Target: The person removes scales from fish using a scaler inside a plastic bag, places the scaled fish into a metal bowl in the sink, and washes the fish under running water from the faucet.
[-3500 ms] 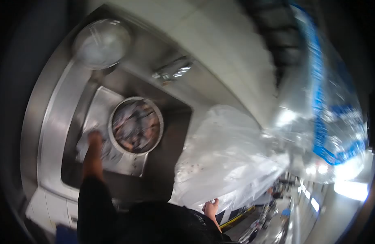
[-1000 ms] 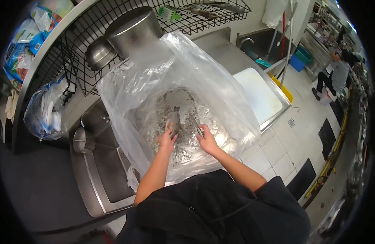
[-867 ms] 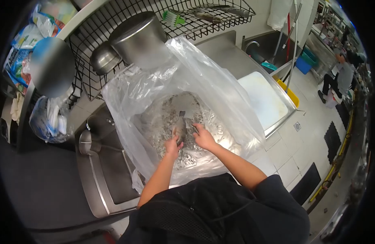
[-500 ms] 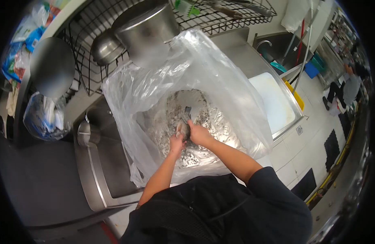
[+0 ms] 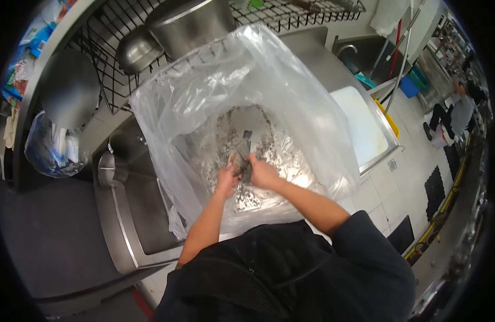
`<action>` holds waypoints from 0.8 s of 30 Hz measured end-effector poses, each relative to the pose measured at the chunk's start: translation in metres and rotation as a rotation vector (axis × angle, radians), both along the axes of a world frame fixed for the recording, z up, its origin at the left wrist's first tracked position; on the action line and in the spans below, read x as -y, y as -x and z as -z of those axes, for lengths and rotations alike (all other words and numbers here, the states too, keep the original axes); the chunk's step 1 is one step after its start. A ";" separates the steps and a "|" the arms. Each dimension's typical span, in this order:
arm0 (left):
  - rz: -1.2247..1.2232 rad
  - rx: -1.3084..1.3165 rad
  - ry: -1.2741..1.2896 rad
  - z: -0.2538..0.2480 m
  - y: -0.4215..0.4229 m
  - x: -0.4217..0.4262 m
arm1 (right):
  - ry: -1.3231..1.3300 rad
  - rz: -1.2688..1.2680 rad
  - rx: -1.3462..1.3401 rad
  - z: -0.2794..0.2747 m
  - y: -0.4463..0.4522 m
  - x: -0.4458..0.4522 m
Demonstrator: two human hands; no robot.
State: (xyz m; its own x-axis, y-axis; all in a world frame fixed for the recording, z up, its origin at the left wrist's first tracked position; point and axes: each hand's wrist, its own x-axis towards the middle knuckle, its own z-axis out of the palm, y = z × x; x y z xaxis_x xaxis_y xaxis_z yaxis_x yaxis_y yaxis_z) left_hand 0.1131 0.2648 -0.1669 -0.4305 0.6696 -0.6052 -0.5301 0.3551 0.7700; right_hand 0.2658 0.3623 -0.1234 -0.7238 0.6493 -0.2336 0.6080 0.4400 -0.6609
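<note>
Inside a large clear plastic bag (image 5: 312, 123), spread over the metal counter, lies a small dark fish (image 5: 243, 160) with its tail pointing away from me. My left hand (image 5: 227, 178) is closed round the fish's near end. Close against the fish's right side is my right hand (image 5: 262, 173), its fingers curled; what it grips is hidden behind them. Dark specks that look like scales dot the bag's floor around both hands.
Left of the bag is a metal sink (image 5: 145, 214). A wire rack (image 5: 301, 20) above holds a metal pot (image 5: 196, 27) and a bowl (image 5: 139, 51). To the right stand a white board (image 5: 360, 126) and, farther off, a seated person (image 5: 457, 115).
Since the earlier frames, a handled tool seen in my right hand has gone from view, and that hand has moved left to the fish. The fish is tilted lower between both hands.
</note>
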 end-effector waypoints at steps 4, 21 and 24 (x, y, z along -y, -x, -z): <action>-0.078 0.004 0.011 -0.005 -0.001 -0.011 | -0.044 0.057 -0.045 0.025 0.020 -0.052; 0.035 0.064 -0.004 0.003 0.004 -0.006 | 0.049 0.085 -0.007 0.002 0.016 -0.013; 0.030 0.005 0.031 0.005 0.003 -0.005 | 0.031 0.118 -0.064 0.021 0.015 -0.019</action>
